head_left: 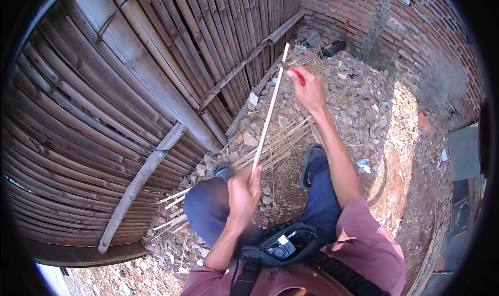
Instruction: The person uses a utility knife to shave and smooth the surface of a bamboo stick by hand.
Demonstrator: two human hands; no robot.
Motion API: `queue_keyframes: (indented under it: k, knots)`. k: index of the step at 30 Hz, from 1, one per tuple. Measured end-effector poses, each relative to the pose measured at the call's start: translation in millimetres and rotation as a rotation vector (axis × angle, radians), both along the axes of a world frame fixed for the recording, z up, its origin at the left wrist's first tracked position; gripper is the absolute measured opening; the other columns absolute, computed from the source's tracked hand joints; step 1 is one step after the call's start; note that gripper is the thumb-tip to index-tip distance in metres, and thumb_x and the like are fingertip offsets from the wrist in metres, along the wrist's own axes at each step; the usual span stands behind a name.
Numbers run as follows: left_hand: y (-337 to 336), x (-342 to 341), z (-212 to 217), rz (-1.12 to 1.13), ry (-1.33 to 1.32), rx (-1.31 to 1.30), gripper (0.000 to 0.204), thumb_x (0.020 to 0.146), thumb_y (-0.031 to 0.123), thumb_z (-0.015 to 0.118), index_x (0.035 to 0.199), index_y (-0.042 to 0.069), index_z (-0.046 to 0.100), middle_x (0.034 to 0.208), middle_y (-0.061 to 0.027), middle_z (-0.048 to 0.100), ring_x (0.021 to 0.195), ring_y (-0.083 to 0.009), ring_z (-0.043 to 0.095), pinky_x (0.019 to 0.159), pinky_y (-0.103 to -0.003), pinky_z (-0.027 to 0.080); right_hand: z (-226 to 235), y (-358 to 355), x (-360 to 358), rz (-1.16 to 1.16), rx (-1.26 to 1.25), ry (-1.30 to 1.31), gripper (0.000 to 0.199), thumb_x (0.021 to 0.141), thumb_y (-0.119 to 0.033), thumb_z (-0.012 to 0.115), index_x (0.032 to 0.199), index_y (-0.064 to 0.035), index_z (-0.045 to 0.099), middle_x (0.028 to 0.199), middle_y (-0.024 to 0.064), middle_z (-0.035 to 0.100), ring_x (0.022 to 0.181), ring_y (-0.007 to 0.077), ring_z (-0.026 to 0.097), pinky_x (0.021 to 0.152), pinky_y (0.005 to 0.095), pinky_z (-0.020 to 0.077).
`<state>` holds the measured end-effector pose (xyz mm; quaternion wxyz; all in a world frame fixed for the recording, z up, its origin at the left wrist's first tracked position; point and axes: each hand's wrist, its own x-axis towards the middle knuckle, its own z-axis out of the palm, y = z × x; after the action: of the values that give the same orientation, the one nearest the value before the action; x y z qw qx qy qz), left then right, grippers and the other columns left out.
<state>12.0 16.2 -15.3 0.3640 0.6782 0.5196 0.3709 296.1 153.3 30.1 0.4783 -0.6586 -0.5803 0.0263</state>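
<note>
A long, pale bamboo stick slants up and away in front of me. Its lower end is in my left hand, fingers wrapped round it above my left knee. My right hand is closed round a red-handled knife near the stick's far end. The short dark blade meets the stick a little below its tip. Below it, between my feet, a loose bundle of similar bamboo strips lies on the ground. Several more strips stick out to the left of my left knee.
A bamboo slat wall with a slanting pole rises close on the left. At the back right stands a brick wall. Rubble and straw cover the ground. An open black pouch hangs at my waist.
</note>
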Motion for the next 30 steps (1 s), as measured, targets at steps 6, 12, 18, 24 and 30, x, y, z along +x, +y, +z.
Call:
queue_keyframes:
  k: [6, 12, 18, 24, 30]
  knots:
    - [-57, -29, -17, 0.001, -0.02, -0.19, 0.028, 0.108, 0.021, 0.069, 0.122, -0.001, 0.079, 0.064, -0.0004, 0.056, 0.063, -0.0043, 0.045, 0.054, -0.03, 0.038, -43, 29, 107, -0.157, -0.022, 0.042, 0.042, 0.108, -0.042, 0.063, 0.113, -0.0027, 0.079, 0.089, 0.0144, 0.079, 0.078, 0.0236, 0.072, 0.076, 0.0421, 0.0531]
    - [-46, -55, -44, -0.142, -0.304, -0.425, 0.035, 0.118, 0.025, 0.052, 0.123, -0.004, 0.071, 0.068, 0.0053, 0.052, 0.055, -0.0016, 0.043, 0.048, -0.022, 0.035, -67, 0, 150, 0.007, -0.623, -0.113, 0.051, 0.102, -0.049, 0.07, 0.127, -0.0049, 0.075, 0.109, 0.0198, 0.079, 0.102, 0.0302, 0.074, 0.099, 0.0403, 0.0536]
    - [-21, -54, -23, -0.293, -0.438, -0.497, 0.04, 0.12, 0.034, 0.046, 0.122, 0.002, 0.069, 0.07, 0.0055, 0.05, 0.052, -0.0038, 0.044, 0.048, -0.023, 0.036, -1, -29, 59, 0.025, -0.127, 0.24, 0.051, 0.109, -0.041, 0.064, 0.143, -0.0034, 0.058, 0.1, 0.0102, 0.075, 0.089, 0.0173, 0.068, 0.082, 0.0354, 0.0514]
    - [21, -27, 30, -0.36, -0.549, -0.544, 0.038, 0.12, 0.038, 0.041, 0.11, 0.005, 0.058, 0.074, 0.005, 0.044, 0.059, -0.0046, 0.041, 0.051, -0.023, 0.039, 22, -42, 12, 0.503, -0.091, 0.536, 0.03, 0.114, -0.03, 0.059, 0.123, -0.0021, 0.064, 0.087, -0.0032, 0.064, 0.07, 0.0023, 0.045, 0.064, 0.0226, 0.0359]
    - [52, 7, 42, -0.421, -0.584, -0.574, 0.034, 0.118, 0.041, 0.047, 0.109, 0.009, 0.056, 0.074, 0.0065, 0.041, 0.058, -0.0043, 0.04, 0.05, -0.023, 0.037, 26, -62, -14, 0.528, -0.097, 0.248, 0.025, 0.11, -0.026, 0.064, 0.113, -0.0013, 0.067, 0.087, 0.003, 0.069, 0.07, 0.0067, 0.055, 0.063, 0.0266, 0.0428]
